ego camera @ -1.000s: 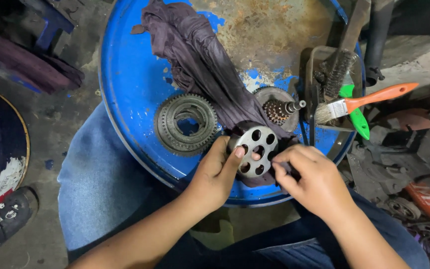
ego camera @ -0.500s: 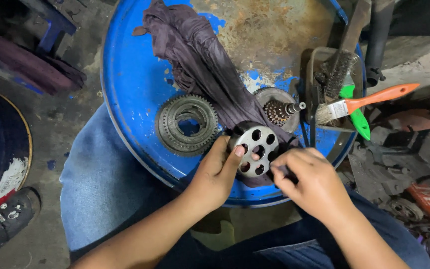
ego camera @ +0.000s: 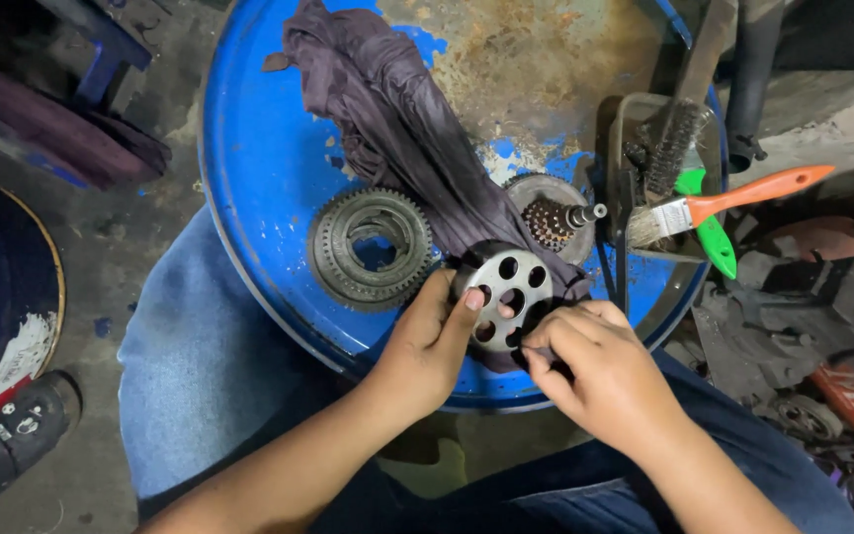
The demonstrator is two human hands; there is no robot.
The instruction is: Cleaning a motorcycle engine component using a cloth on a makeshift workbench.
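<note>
Both hands grip one part: my left hand (ego camera: 427, 346) steadies the round grey metal disc with drilled holes (ego camera: 506, 292) at the near edge of the big blue drum lid (ego camera: 259, 168), while my right hand (ego camera: 600, 376) pinches at its lower rim. I judge the work mid-way. The dark purple rag (ego camera: 397, 119) drapes behind; the toothed ring gear (ego camera: 370, 247) lies left, the orange-handled paintbrush (ego camera: 724, 203) right.

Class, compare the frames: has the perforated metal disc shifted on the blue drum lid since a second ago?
No. The perforated metal disc sits at the same spot beside the large ring gear, near the blue drum lid's front edge, gripped by both hands.
</note>
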